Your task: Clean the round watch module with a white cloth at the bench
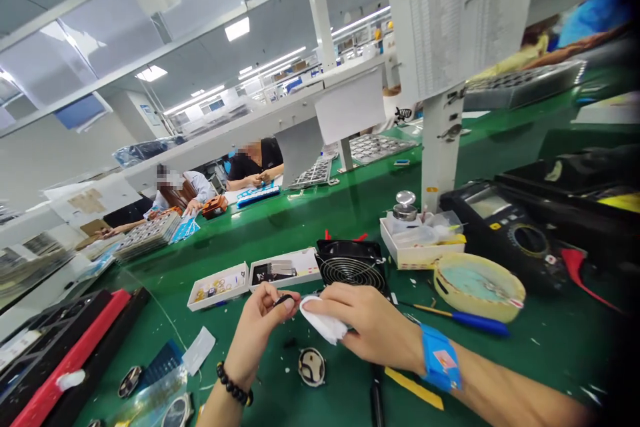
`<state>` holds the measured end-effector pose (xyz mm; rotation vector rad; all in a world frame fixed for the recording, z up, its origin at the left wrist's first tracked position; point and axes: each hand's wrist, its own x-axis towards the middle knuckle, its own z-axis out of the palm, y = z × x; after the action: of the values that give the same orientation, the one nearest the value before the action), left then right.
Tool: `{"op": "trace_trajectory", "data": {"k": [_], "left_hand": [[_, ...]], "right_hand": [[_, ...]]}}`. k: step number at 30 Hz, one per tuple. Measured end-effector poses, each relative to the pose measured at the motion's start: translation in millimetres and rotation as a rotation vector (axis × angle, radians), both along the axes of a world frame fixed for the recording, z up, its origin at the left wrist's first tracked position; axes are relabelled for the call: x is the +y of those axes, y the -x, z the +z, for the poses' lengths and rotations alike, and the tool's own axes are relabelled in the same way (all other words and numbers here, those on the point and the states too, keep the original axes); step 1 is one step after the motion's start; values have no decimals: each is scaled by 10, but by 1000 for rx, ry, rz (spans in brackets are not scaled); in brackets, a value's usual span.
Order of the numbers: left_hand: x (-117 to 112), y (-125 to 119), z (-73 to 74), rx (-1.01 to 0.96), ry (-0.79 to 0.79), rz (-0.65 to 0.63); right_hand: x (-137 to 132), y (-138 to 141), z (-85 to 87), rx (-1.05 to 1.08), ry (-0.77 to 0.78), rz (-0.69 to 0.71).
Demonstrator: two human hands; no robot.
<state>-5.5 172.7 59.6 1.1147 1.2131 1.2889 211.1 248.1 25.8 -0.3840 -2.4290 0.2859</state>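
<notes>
My left hand [261,320] pinches a small black part [284,299] between thumb and fingers; its exact kind does not show. Close beside it, my right hand [367,320] is closed on a folded white cloth [325,325], its edge near the left fingertips. A blue band [440,355] is wrapped round my right wrist, and a dark bead bracelet [233,383] round my left. Below the hands, a round metal-rimmed part [311,367] with a dark and pale inside lies on the green mat.
A black fan [350,263] and small-parts boxes [220,285] stand behind the hands. To the right are a yellowish round dish [480,287], a blue-handled tool [480,323] and a black meter [510,233]. Black-and-red trays [75,360] line the left. Other people sit across the bench.
</notes>
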Motion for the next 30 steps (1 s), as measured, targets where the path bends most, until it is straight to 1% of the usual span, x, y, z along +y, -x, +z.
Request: {"op": "trace_trajectory", "data": {"k": [4,7,10,15,19,27,30], "left_hand": [[20,18,-21,-2,2,2],[24,10,-6,50,-8,26],[17,4,-2,96,-48,19],[23,25,-44,156,-56,37],[32,44,-65,195,-57,34],[38,51,-53,198,-58,33],[31,46,-63,214,-76,17]], "right_hand": [[-21,-2,26,-25,13,-4],[-31,2,45,-49,21,-14],[-38,7,61,-61,31,-26],[-44,12,64,-74,58,-14],[-43,15,55,-66,42,-12],[-59,28,39,-112,76,-9],[-55,29,55,-126,64,-6]]}}
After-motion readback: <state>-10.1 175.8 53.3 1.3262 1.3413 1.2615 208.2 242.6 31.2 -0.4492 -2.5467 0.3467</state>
